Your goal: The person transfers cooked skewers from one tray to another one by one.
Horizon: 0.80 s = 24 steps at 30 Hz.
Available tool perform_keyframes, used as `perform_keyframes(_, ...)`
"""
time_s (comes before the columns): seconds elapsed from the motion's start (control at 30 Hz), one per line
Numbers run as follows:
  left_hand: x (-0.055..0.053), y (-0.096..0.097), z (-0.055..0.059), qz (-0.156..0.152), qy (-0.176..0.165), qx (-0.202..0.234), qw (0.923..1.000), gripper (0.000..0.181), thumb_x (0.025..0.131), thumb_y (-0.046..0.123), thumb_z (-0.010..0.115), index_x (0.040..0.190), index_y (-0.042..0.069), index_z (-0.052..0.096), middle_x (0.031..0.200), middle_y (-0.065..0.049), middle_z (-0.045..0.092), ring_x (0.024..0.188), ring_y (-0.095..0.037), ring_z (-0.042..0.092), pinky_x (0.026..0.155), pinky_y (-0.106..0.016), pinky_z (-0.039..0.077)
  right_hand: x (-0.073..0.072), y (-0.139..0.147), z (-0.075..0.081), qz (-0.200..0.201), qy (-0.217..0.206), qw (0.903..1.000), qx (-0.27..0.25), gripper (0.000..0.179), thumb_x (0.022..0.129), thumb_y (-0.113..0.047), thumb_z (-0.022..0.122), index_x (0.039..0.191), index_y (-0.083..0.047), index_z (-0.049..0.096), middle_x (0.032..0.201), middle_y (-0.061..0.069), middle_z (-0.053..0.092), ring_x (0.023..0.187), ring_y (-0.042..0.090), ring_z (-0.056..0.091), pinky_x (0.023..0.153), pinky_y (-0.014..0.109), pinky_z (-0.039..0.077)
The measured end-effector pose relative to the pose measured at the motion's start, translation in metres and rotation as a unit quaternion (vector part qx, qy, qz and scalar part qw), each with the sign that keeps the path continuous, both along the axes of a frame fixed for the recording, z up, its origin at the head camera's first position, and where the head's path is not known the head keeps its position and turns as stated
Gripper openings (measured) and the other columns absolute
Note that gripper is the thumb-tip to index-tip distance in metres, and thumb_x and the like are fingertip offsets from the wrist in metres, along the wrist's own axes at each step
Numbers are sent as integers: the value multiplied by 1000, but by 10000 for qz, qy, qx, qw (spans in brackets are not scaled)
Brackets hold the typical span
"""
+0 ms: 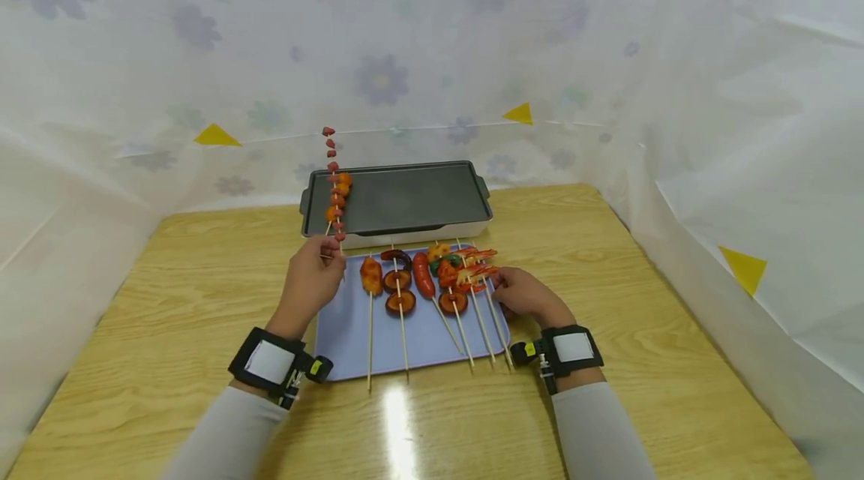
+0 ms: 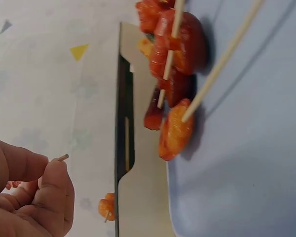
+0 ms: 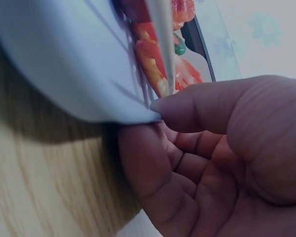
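Observation:
My left hand (image 1: 313, 277) pinches the lower end of a skewer of small red meat pieces (image 1: 333, 166), held up over the left end of a dark griddle pan (image 1: 412, 199). In the left wrist view, the stick's tip (image 2: 63, 158) pokes out between thumb and forefinger. On the griddle's left side lies a skewer of orange balls (image 1: 344, 186), partly hidden behind the raised one. My right hand (image 1: 526, 296) grips the right rim of a lavender tray (image 1: 347, 330), thumb above and forefinger below, as the right wrist view shows. Beside it lie shrimp skewers (image 1: 475, 270).
Also on the tray are a chicken wing skewer (image 1: 371, 276), a skewer with mushroom slices (image 1: 398, 291) and a sausage skewer (image 1: 423, 275). Several sticks overhang its front edge. Wooden tabletop (image 1: 648, 360) surrounds everything, and a flowered white curtain (image 1: 432, 52) hangs behind.

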State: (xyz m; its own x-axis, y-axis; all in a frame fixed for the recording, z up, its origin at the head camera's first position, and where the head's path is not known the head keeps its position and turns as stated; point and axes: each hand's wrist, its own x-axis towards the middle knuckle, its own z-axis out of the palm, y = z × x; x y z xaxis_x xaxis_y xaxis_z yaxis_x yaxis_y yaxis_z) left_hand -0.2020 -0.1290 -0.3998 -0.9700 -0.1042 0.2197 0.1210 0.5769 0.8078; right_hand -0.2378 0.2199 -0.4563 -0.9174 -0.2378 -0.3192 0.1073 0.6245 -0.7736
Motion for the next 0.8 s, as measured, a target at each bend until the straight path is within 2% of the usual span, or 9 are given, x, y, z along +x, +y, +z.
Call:
perform_keyframes(0.23, 15, 0, 3, -32, 75, 459, 9989, 15, 88, 5, 54, 101, 0, 50, 91, -14, 56, 70, -22, 56, 54, -29, 45, 0, 1, 0, -27, 17, 10000, -17, 12, 87, -4, 50, 98, -1, 52, 78, 13, 52, 60, 22, 53, 52, 33, 47)
perform_keyframes(0.47, 31, -2, -2, -3, -245, 960, 9951, 13, 89, 2, 52, 101, -1, 48, 92, -15, 54, 70, -20, 53, 53, -26, 45, -1, 0, -1, 12, 26, 10000, 29, 12, 87, -4, 49, 97, -1, 52, 78, 12, 52, 60, 22, 54, 52, 33, 46)
perform_keyframes(0.63, 41, -3, -5, -59, -569, 945, 9939, 14, 89, 3, 53, 101, 0, 48, 92, -16, 54, 71, -20, 54, 55, -28, 45, -1, 0, -1, -16, 6, 10000, -63, 9, 87, -3, 48, 95, 0, 51, 75, 12, 51, 58, 22, 52, 52, 33, 45)
perform_keyframes(0.8, 53, -4, -5, -324, -953, 798, 9917, 15, 89, 4, 52, 103, -1, 48, 91, -15, 55, 70, -21, 54, 58, -30, 47, -2, 0, -2, -69, -26, 9999, -90, 9, 86, -2, 49, 94, 0, 51, 75, 12, 51, 59, 22, 53, 52, 32, 45)
